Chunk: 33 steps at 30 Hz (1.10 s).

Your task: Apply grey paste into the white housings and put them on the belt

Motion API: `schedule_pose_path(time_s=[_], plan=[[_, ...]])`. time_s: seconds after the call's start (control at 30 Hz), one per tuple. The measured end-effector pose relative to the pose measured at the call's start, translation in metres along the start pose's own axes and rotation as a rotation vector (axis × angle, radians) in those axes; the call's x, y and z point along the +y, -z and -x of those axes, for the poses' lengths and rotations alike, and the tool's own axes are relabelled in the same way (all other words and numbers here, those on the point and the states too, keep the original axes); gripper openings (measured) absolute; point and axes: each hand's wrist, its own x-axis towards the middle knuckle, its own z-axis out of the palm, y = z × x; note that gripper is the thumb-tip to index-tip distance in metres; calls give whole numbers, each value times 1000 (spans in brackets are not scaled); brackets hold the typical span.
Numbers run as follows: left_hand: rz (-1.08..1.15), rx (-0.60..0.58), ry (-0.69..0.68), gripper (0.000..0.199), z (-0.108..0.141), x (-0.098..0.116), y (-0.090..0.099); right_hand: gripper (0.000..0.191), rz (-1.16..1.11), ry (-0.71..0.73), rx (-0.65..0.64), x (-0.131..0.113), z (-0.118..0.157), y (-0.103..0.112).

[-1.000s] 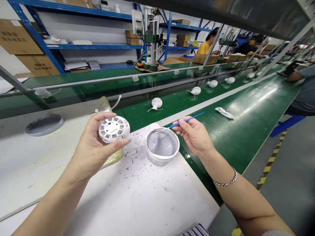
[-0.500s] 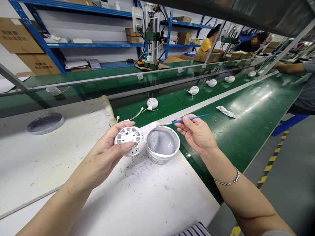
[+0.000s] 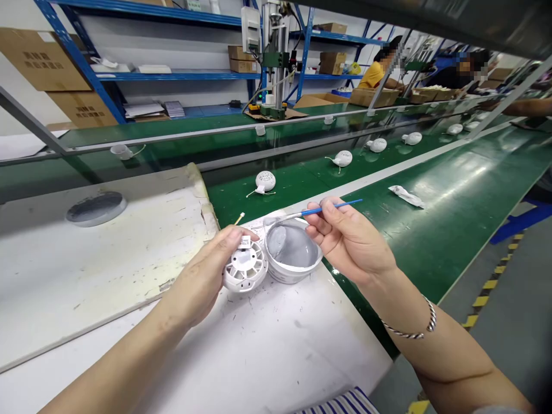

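Note:
Between thumb and fingers my left hand [image 3: 215, 261] grips a round white slotted part [image 3: 245, 271], its spoked face up, with a small white label at its upper edge. My right hand [image 3: 349, 238] pinches the blue handle of a thin brush [image 3: 317, 210]. The brush's pale bristles lie over the left rim of a white tub [image 3: 294, 275] of grey paste. A lump of paste sits inside the tub on the left. The white part is just left of the tub.
A grey-filled lid [image 3: 95, 208] lies on the white board [image 3: 52, 276] at left. White round units [image 3: 265, 181] line the green conveyor [image 3: 302, 178]. A crumpled white packet [image 3: 406, 196] is at right. People work behind a press [image 3: 275, 63].
The view has shifted. My left thumb has moved from the middle of the white part to its upper edge, where the label now shows. The brush tip has moved left across the tub's rim.

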Motion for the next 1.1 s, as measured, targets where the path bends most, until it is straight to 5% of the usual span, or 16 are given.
schedule_pose_path(time_s=[0.2, 0.33, 0.47, 0.6, 0.67, 0.83, 1.1], plan=[[42, 39, 21, 33, 3, -1, -4, 19, 28, -7, -103, 6, 6, -12], [8, 6, 6, 39, 4, 2, 0, 11, 115, 122, -124, 13, 11, -9], [-22, 5, 6, 39, 6, 4, 0, 14, 333, 478, -205, 16, 20, -6], [-1, 9, 35, 38, 9, 7, -5, 22, 694, 995, -543, 13, 28, -1], [-10, 15, 32, 37, 10, 7, -6, 20, 837, 1099, -642, 8, 30, 2], [-55, 3, 14, 37, 6, 7, -3, 18, 918, 1059, -623, -4, 31, 7], [46, -109, 89, 39, 10, 6, -2, 20, 378, 900, -270, 4, 24, 3]])
